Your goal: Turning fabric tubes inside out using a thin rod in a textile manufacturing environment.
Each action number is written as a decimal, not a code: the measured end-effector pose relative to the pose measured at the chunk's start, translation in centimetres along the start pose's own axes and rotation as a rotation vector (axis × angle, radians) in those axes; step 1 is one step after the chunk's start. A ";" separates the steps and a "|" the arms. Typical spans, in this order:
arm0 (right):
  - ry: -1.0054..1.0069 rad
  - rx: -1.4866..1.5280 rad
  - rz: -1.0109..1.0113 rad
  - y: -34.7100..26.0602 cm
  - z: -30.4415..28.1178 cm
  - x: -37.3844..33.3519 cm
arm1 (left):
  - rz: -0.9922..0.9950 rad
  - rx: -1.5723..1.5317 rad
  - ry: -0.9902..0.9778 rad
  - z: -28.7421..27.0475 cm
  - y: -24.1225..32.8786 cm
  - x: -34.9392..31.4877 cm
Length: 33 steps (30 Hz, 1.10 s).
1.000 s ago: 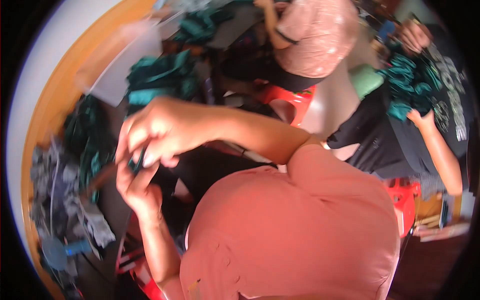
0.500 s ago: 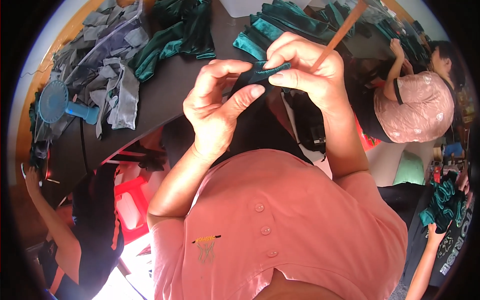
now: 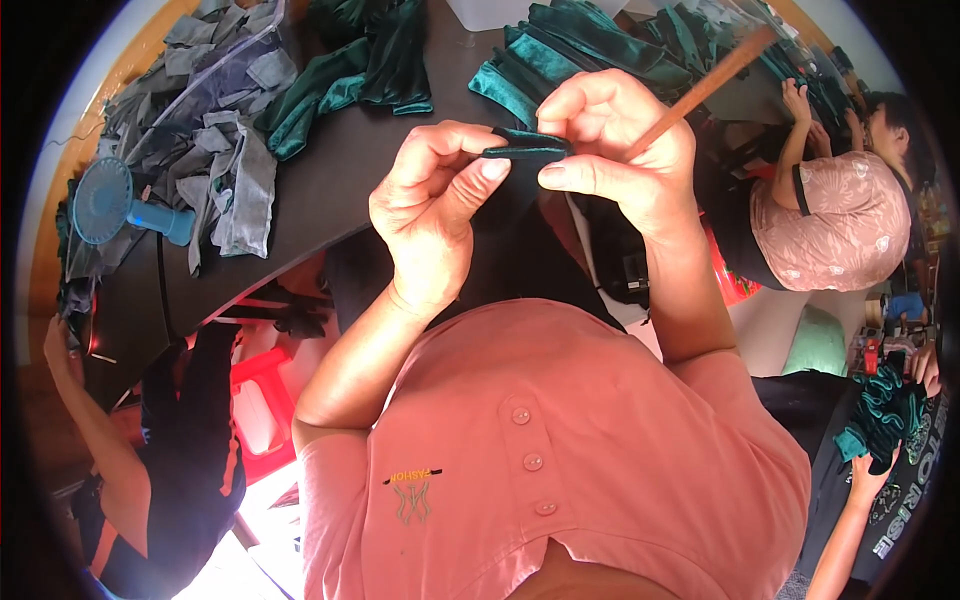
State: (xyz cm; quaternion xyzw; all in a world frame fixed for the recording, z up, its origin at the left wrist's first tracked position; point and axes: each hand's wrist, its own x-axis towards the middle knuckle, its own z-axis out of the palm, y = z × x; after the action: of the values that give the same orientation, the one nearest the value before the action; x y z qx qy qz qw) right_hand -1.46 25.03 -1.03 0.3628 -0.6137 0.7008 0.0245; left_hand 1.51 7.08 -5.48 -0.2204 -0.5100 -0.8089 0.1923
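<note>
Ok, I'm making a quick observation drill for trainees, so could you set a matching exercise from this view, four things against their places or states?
Things
1. wooden stick
2. small green velvet piece
3. grey fabric strips
4. pink shirt

Places or states
A. heaped toward the left of the dark table
B. round buttons down its front
C. sticking out from the right hand
D. pinched by the left hand

Pairs: 1-C, 2-D, 3-A, 4-B

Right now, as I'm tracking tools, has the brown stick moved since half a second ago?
Yes: measured against the pale bin, the upper end of the brown stick has shifted right, away from it, and slightly lower in view.
</note>
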 end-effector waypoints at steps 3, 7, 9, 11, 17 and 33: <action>-0.019 0.019 -0.033 -0.3 0.3 -0.1 | -0.043 -0.053 0.037 0.2 -0.1 -0.1; 0.016 -0.054 -0.082 -0.3 0.5 -0.3 | -0.176 -0.169 0.028 1.0 0.4 0.5; -0.003 -0.136 -0.123 -0.5 0.6 -0.2 | -0.261 -0.203 0.008 0.1 -0.1 0.6; -0.029 -0.088 -0.018 -1.4 0.2 -0.1 | -0.387 -0.347 -0.034 -0.4 -0.3 0.8; -0.168 -0.255 -0.106 -1.4 -1.5 1.4 | -0.607 -0.554 -0.119 0.2 -0.5 1.6; 0.220 -0.161 0.443 -2.5 -2.6 3.4 | -0.812 -0.653 -0.229 0.4 -0.8 1.0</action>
State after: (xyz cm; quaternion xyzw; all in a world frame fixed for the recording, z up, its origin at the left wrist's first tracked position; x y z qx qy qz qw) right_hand -4.02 26.58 2.90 0.1381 -0.7256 0.6732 -0.0343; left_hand 0.34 7.63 -5.35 -0.1404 -0.2937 -0.9056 -0.2719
